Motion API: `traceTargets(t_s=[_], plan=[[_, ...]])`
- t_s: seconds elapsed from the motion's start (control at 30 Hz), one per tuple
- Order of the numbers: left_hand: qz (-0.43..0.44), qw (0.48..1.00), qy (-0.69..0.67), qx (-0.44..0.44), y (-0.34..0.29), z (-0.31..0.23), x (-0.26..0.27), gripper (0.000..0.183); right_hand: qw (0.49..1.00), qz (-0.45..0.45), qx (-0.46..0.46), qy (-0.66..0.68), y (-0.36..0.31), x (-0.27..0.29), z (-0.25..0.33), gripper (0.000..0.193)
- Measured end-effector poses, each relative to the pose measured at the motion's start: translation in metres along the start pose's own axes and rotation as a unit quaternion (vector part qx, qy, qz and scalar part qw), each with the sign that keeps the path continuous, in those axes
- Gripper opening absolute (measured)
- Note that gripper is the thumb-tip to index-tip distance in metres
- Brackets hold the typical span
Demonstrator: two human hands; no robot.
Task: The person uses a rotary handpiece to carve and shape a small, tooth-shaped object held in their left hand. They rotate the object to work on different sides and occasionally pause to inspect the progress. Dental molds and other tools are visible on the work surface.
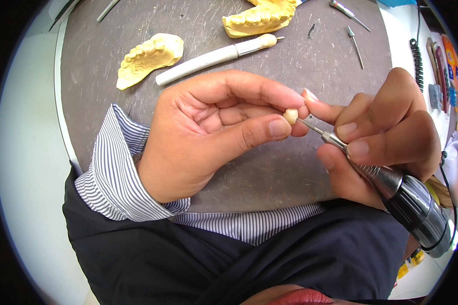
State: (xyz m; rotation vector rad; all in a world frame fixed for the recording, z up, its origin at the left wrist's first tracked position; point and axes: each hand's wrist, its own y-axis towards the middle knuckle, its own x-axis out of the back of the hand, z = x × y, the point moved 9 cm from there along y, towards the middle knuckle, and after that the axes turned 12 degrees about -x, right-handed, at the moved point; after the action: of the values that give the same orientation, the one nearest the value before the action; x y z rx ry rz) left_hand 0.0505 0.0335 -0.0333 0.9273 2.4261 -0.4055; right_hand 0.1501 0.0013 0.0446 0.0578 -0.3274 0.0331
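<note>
Tooth-shaped, glossy cream crown [290, 116] sat above the brown, scratched table [290, 185], pinched at the fingertips of the left hand [193, 132]; thumb along its near side, index finger curled round behind, remaining fingers folded loosely inward. Right hand [392, 145] gripped a black-and-silver cylindrical rotary handpiece [417, 208], fingers bunched round the metal nose, body slanting down toward the lower right; thin steel bur [309, 126] pointed up and left, its tip at the crown's right side; whether it touched, could not tell. One right fingertip lay at the left index fingertip, touching or just beside it.

Beyond the hands, on the table: small yellow plaster dental cast [150, 58] with a curved row of teeth, to the left; larger yellow plaster cast [259, 20] at the upper edge, partly cut off; between and nearer, a long white-handled tool [203, 64] lying aslant, beige lump near its metal tip. Far right, a slim steel bit with a grey conical head [356, 48]; just above it, a short silver pointed bit [348, 14]; beyond the table's right edge, a coiled black cord [417, 63].
</note>
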Motion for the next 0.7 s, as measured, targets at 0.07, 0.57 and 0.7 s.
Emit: traceTargets(t_s=[0.07, 0.57, 0.7], plan=[[-0.002, 1.0, -0.004, 0.001, -0.0003, -0.0001, 0.0002, 0.021, 1.0, 0.012, 0.003, -0.013, 0.0011, -0.001, 0.0014, 0.034], [0.005, 1.0, -0.003, -0.01, -0.0001, -0.0016, 0.0002, 0.021, 0.998, 0.053, 0.019, -0.013, 0.0021, -0.0051, 0.0027, 0.035], [0.0, 1.0, -0.002, -0.009, -0.0012, -0.0014, 0.0011, 0.022, 0.997, 0.066, 0.031, 0.016, 0.0043, -0.0066, 0.0005, 0.035]])
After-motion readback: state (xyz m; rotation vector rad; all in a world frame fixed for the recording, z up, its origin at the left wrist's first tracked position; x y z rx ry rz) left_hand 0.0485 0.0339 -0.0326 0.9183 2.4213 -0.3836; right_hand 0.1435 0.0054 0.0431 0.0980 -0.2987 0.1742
